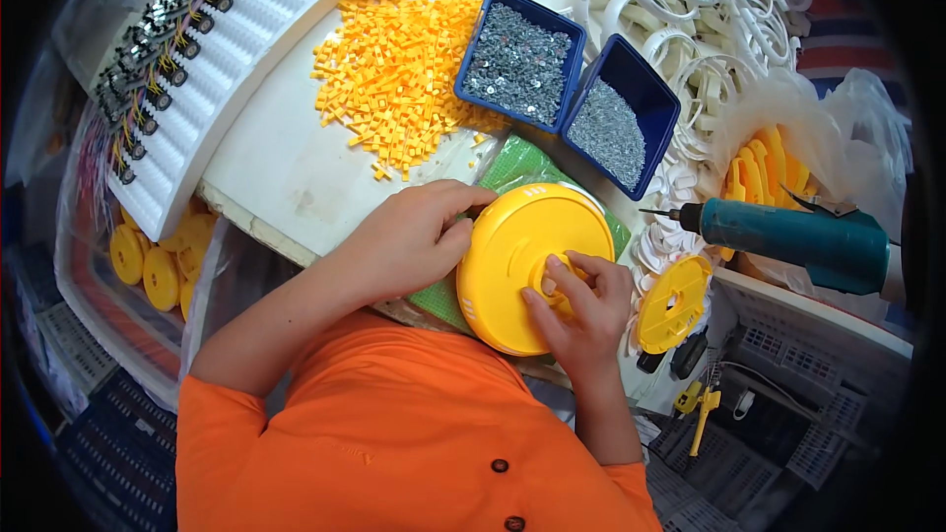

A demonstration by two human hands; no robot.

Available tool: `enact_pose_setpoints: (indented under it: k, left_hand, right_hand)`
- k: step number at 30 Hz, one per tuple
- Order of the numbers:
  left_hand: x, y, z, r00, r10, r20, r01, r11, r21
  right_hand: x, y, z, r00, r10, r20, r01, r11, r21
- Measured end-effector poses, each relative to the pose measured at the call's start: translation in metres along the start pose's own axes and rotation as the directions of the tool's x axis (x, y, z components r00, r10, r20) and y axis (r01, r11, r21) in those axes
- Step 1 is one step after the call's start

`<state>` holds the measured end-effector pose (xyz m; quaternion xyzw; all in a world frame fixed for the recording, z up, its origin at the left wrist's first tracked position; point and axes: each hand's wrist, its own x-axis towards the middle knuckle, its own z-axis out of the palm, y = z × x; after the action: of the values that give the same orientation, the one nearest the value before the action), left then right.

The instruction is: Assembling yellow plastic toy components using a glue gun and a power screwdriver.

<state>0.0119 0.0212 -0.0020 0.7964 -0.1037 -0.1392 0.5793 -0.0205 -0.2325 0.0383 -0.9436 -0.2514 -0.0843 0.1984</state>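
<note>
A round yellow plastic housing point(503, 266) with a small raised knob at its centre rests tilted over a green mat point(522, 163) at the table's near edge. My left hand point(424, 236) is closed at the housing's left rim, with thumb and fingers against it. The fingers of my right hand point(586, 310) close around the central knob. Just right of that hand lies a flat yellow round plate point(675, 303) with a cut-out in it. A teal electric screwdriver point(788, 236) points its bit leftward, to the right of the housing.
Small yellow plastic pieces point(394, 69) are heaped beyond my hands. Blue bins hold screws point(517, 54) and finer metal parts point(606, 128). A white ridged tray point(222, 69) with wired parts stands far left; yellow discs point(163, 276) sit below it. White plastic rings point(680, 0) pile up far right.
</note>
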Motion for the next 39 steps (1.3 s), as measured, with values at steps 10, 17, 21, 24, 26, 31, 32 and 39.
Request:
enact_pose_setpoints:
  k: [10,17,21,24,26,31,32,39]
  left_hand:
    - [0.004,0.007,-0.013,1.000,-0.023,-0.015,0.022,1.000,-0.022]
    - [0.035,0.049,0.000,0.819,0.566,-0.093,-0.537,0.814,0.222]
    - [0.046,0.060,0.003,0.812,0.581,0.056,-0.577,0.784,0.230]
    - [0.052,0.057,-0.002,0.991,0.136,-0.019,-0.136,0.952,-0.273]
    - [0.061,0.053,0.003,0.983,0.181,0.041,-0.173,0.974,-0.147]
    - [0.099,0.047,0.031,0.831,0.517,0.204,-0.555,0.754,0.352]
    - [0.107,0.044,0.039,0.835,0.510,0.208,-0.551,0.774,0.312]
    - [0.121,0.028,0.047,0.783,0.496,0.375,-0.616,0.536,0.578]
  right_hand:
    - [-0.001,0.000,-0.032,0.998,-0.064,-0.023,0.067,0.987,0.144]
    - [-0.026,0.014,-0.031,0.980,0.168,-0.109,0.007,0.516,0.857]
    - [-0.032,-0.001,-0.045,0.867,0.485,-0.111,-0.099,0.386,0.917]
    - [-0.043,0.012,-0.047,0.858,0.455,-0.239,0.055,0.381,0.923]
    - [-0.059,0.026,-0.051,0.840,0.480,-0.254,-0.003,0.472,0.881]
    - [-0.074,0.035,-0.045,0.834,0.470,-0.290,-0.051,0.588,0.807]
    - [-0.076,0.037,-0.044,0.834,0.467,-0.295,-0.043,0.588,0.808]
    - [-0.090,0.043,-0.041,0.815,0.510,-0.274,-0.070,0.557,0.827]
